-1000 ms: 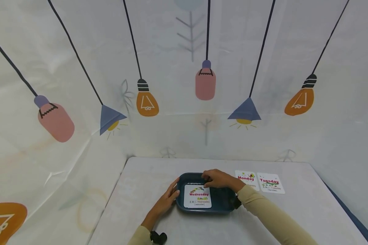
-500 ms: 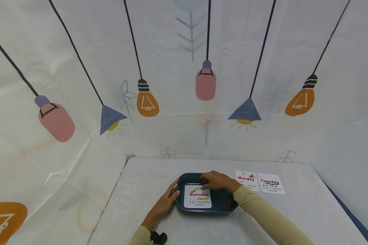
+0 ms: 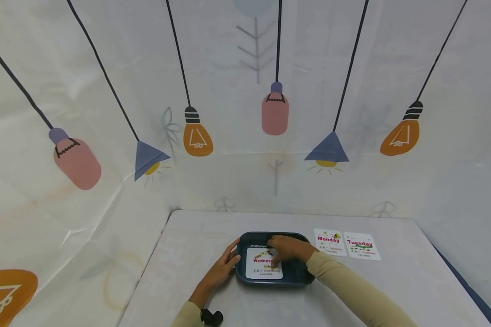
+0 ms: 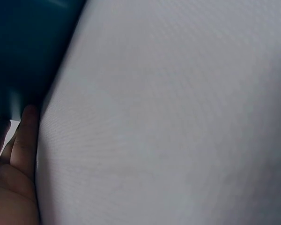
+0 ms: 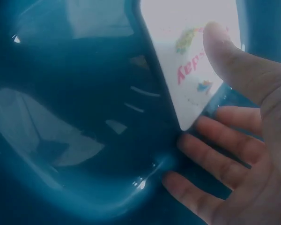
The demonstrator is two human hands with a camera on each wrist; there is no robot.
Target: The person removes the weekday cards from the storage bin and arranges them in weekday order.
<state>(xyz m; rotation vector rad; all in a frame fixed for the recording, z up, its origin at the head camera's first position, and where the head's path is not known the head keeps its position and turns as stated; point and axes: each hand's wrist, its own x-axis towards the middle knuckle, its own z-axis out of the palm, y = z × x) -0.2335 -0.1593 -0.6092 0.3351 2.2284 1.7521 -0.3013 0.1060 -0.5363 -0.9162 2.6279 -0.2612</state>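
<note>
A dark teal tray [image 3: 298, 272] sits on the table, with a white "Wednesday" card [image 3: 255, 272] at its left side. My left hand [image 3: 218, 272] rests against the tray's left wall, fingers fairly straight; in the left wrist view its fingertips [image 4: 29, 112] touch the teal side. My right hand [image 3: 288, 249] reaches into the tray from the right. In the right wrist view the thumb lies over the face of the card [image 5: 196, 101], while the other fingers [image 5: 215, 157] spread beside the card's edge and corner. Part of the lettering is hidden by the thumb.
Right of the tray, a "Monday" card [image 3: 329, 242] and a "Tuesday" card [image 3: 362, 246] lie side by side on the white table [image 3: 204, 222]. Behind stands a pale sheet wall [image 3: 237, 181] printed with hanging lamps.
My right hand has moved slightly left and toward me over the Wednesday card, its thumb shifting from the upper edge to the card's face. The left hand and tray look the same.
</note>
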